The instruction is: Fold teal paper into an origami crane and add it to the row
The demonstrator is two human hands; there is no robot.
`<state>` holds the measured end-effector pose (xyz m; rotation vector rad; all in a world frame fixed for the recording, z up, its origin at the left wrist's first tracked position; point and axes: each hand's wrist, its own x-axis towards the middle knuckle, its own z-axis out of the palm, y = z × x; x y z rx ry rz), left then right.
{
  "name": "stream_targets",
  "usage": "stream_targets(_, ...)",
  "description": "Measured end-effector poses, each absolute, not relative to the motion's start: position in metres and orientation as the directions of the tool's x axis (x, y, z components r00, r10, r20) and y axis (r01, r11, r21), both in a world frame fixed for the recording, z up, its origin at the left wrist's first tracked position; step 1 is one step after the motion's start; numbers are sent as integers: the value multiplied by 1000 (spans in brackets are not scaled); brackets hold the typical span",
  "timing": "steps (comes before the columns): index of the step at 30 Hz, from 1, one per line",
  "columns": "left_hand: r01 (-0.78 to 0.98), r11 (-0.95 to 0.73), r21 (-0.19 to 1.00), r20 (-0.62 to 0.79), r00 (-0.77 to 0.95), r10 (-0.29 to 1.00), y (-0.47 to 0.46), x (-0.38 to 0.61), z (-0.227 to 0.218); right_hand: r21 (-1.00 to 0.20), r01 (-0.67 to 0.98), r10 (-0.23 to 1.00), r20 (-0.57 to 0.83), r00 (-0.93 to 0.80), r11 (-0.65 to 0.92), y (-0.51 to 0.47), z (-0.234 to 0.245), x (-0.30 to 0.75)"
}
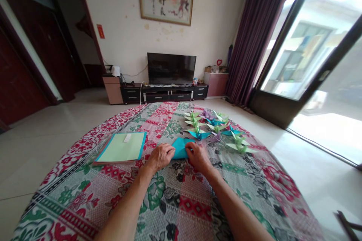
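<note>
A folded piece of teal paper (181, 147) lies on the floral tablecloth (169, 196) between my two hands. My left hand (160, 156) rests on its left edge with the fingers curled and pressed down on it. My right hand (198, 156) presses on the paper's right edge, fingers bent. Just beyond the paper stand several folded paper cranes (215, 126) in green, teal, purple and white.
A stack of coloured paper sheets (121, 147), green on top, lies left of my hands. Beyond the round table are a tiled floor, a TV (171, 67) on a low black cabinet, dark curtains and a large glass door (316, 56) at right.
</note>
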<state>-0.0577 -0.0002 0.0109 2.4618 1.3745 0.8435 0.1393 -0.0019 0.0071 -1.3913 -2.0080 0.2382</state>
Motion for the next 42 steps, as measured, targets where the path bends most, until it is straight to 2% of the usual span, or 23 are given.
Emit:
stream_targets(10, 813, -455, 363, 368, 324, 872, -1, -50, 8, -505, 803, 906, 411, -99, 317, 8, -3, 134)
stream_targets(15, 777, -542, 319, 369, 425, 827, -2, -52, 8, -504, 807, 906, 415, -88, 309, 9, -6, 134)
stream_targets(18, 769, -570, 289, 366, 462, 808, -3, -53, 8, -461, 837, 900, 427, -80, 293, 8, -5, 134)
stream_targets(21, 766, -579, 278, 366, 473, 802, -3, -53, 9, -424, 850, 891, 442, -107, 313, 5, -3, 136)
stream_targets(27, 782, -568, 257, 345, 475, 810, -4, -52, 9, -456, 758, 845, 481, -232, 467, -4, -1, 144)
stream_targets(34, 825, -530, 195, 275, 473, 837, -6, -48, 16, -421, 821, 869, 465, -170, 386, -6, -4, 143)
stream_targets(42, 829, -520, 206, 248, 470, 847, -8, -46, 19, -384, 830, 873, 433, -224, 404, -11, 2, 142)
